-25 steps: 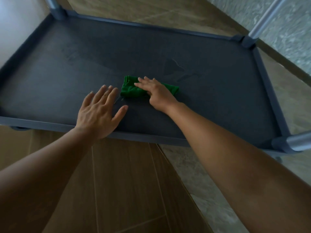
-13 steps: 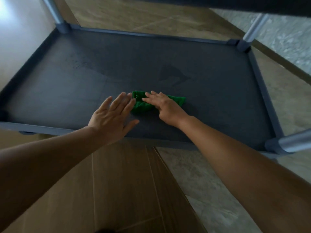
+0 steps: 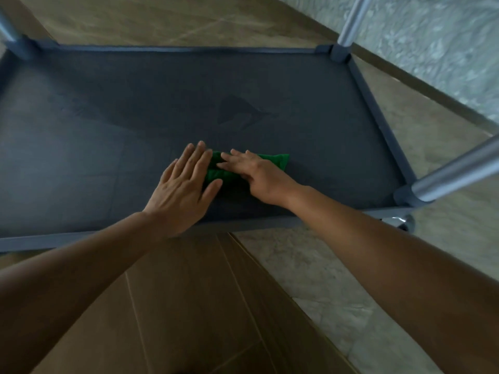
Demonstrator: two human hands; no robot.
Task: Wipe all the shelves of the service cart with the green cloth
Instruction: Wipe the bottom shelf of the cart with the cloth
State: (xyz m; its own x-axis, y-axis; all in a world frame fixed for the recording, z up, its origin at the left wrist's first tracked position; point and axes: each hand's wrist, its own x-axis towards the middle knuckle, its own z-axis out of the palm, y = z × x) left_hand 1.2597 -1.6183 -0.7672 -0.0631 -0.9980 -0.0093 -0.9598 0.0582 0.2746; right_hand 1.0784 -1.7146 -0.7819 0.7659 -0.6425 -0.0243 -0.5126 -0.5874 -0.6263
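Head view. The shelf (image 3: pixel 108 130) fills the upper half of the frame, a dark grey tray with a low rim. Metal posts (image 3: pixel 351 20) rise at its right corners, and a caster (image 3: pixel 402 221) shows at right under the near corner. The cloth (image 3: pixel 274 161) lies folded on the shelf just right of centre, a little back from the near rim.

The right hand (image 3: pixel 259 176) lies flat on top of the cloth with its fingers straight and pointing left. It presses the cloth down and does not clutch it. The left hand (image 3: pixel 183 190) is flat too, fingers straight and together, and sits at the cloth's left end. Its forefinger and thumb meet the green edge, but I cannot tell whether it bears down or only rests there. Neither hand is curled round anything.

A darker, damp-looking patch (image 3: pixel 237 114) sits above the hands, mid-shelf. Tiled floor (image 3: pixel 189 306) fills the lower frame.

The step in hand looks like wiping this shelf, with the cloth on its near middle strip. The left stretch and the far corners probably remain. The next move calls for steady downward pressure and a long flat sweep sideways that keeps the folds from bunching. The other shelves are out of frame, so their state cannot be judged.
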